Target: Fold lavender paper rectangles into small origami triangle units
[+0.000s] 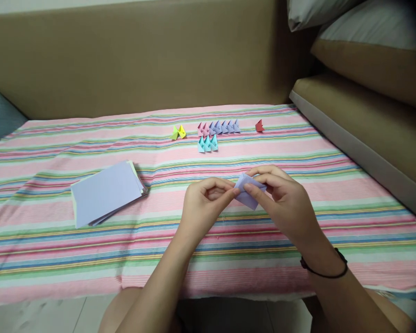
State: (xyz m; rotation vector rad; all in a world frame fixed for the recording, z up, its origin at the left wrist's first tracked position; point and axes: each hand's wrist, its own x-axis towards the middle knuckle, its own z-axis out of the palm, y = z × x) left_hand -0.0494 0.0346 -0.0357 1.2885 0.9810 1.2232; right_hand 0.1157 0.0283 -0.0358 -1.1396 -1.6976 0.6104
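Both forearms come up from the bottom edge and meet over the middle of the striped cloth (298,152). The left hand (203,203) is curled, knuckles up, wrist bent slightly inward; its thumb and forefinger pinch the left corner of a small folded lilac paper (247,196), and the other fingers are tucked loosely under the palm. The right hand (286,203) lies back-up and angled toward the left, with a thin black band (324,273) round its wrist. Its fingers (260,189) are bent over the paper's right side and top edge, thumb under and forefinger above, gripping it. The paper sits between the two hands, held just above the cloth, with one point hanging down toward the person. To the left, well apart from the hands, a stack (106,193) of lilac sheets lies flat and slightly fanned, with paler sheets showing at its edges. Farther back on the cloth stand small folded pieces: a yellow-green pair (178,132), a pink pair (203,129) touching a row of lilac ones (224,127), three blue ones (207,144) just in front of them, and a single red one (260,126) off to the right. A tan cushion (367,125) borders the cloth on the right.
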